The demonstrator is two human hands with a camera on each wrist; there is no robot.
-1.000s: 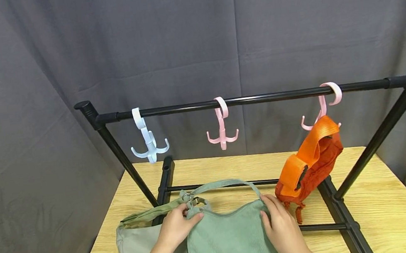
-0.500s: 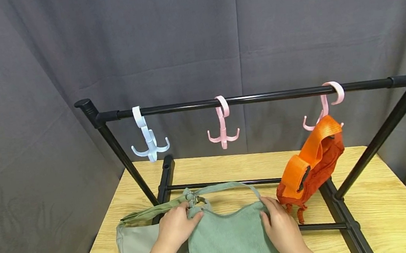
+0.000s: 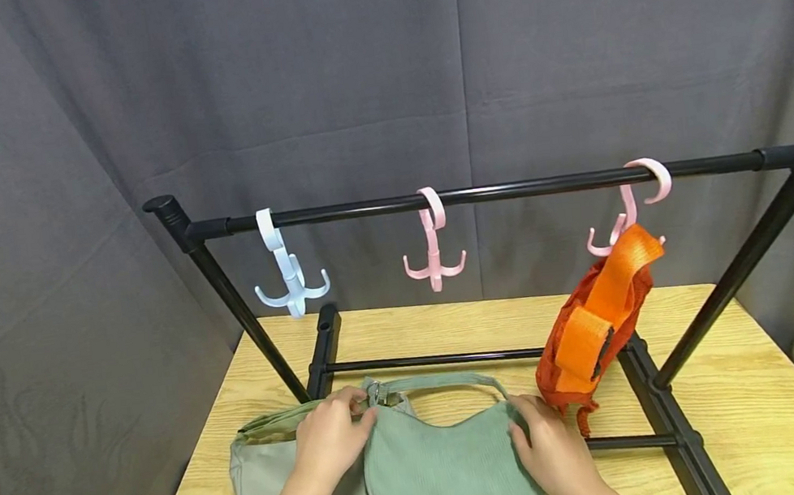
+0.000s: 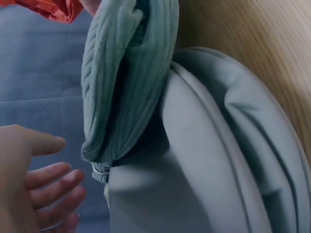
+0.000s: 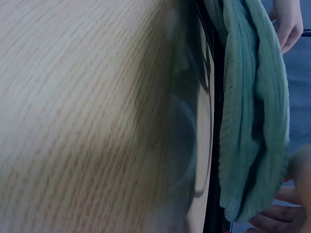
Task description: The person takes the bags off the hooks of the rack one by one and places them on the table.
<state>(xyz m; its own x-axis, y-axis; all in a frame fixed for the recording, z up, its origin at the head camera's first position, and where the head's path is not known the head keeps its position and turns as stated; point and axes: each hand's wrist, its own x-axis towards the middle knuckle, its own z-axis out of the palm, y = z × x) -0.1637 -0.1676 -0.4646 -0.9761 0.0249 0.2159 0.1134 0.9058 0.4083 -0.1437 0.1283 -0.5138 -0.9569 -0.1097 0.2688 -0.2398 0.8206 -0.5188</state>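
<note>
A green corduroy shoulder bag stands in the middle front in the head view, its strap arching loosely above it. My right hand grips its right top corner, thumb in front and fingers behind. My left hand is beside the left top corner, near the metal ring; in the left wrist view its relaxed fingers are apart from the corduroy. Beneath my left hand lies a grey-green smooth bag, partly covered by my forearm and the corduroy bag.
A black rack bar carries a light blue hook, a pink hook in the middle and another pink hook at right. An orange bag hangs from the right one. Rack feet stand on the wooden table.
My left hand has come away from the green corduroy bag, moving slightly left. The bag's strap has sunk lower. The hanging orange bag has turned a little.
</note>
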